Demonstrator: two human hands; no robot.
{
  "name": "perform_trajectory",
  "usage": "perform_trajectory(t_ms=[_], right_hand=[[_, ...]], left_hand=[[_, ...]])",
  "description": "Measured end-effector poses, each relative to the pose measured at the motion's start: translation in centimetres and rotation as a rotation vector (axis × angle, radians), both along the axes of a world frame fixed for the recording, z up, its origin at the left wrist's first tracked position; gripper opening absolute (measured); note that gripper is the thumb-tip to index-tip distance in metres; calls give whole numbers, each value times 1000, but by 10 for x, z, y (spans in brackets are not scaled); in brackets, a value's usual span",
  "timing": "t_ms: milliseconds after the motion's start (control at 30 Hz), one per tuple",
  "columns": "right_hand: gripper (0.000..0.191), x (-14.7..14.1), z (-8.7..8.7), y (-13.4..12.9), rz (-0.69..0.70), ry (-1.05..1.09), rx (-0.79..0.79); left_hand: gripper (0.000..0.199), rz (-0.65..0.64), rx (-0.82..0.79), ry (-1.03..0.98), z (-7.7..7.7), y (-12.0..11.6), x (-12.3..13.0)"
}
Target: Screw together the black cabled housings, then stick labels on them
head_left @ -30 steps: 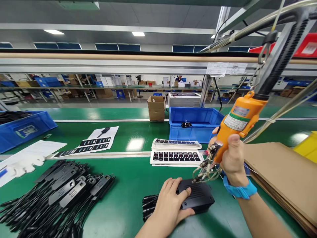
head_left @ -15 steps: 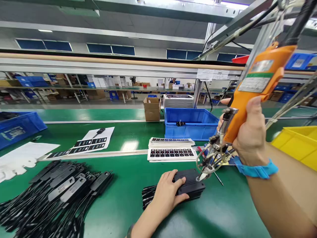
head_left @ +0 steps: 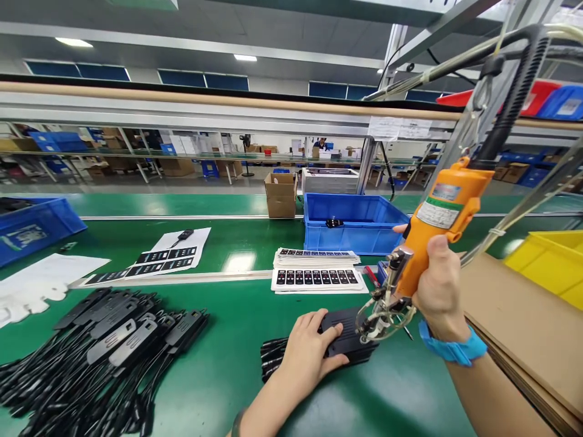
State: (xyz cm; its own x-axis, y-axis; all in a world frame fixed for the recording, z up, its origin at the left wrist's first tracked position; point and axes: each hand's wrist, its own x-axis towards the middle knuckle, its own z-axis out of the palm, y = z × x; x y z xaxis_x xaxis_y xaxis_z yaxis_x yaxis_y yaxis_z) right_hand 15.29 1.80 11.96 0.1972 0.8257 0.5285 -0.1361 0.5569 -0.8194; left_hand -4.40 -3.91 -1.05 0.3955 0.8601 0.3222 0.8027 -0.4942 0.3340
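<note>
A ribbed black block (head_left: 348, 332), which looks like a stack of black cases, lies on the green table. My left hand (head_left: 310, 349) holds its left part, thumb and fingers around it. Black cable ends (head_left: 272, 358) stick out left of that hand. My right hand (head_left: 437, 285) is wrapped round an orange power screwdriver (head_left: 426, 221), which hangs from a black hose and leans over the block. The tool's metal tip is at the block's right end; whether it touches a screw cannot be made out.
Black cabled devices (head_left: 122, 340) are heaped at the left. Label sheets (head_left: 316, 278) lie behind the block, before a blue bin (head_left: 355, 224). Cardboard sheets (head_left: 523, 328) and a yellow bin (head_left: 546, 261) are at the right. A person sits far back.
The orange screwdriver and my right hand have moved down and to the left in view, and the tool's tip is lower. My left hand stays on the black block.
</note>
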Motion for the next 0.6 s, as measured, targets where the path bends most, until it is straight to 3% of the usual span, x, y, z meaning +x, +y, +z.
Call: perform_trajectory(t_ms=[600], right_hand=[[56,3,-18,-22,46,52,-32]], left_hand=[[58,11,4,25,-5,1,1]])
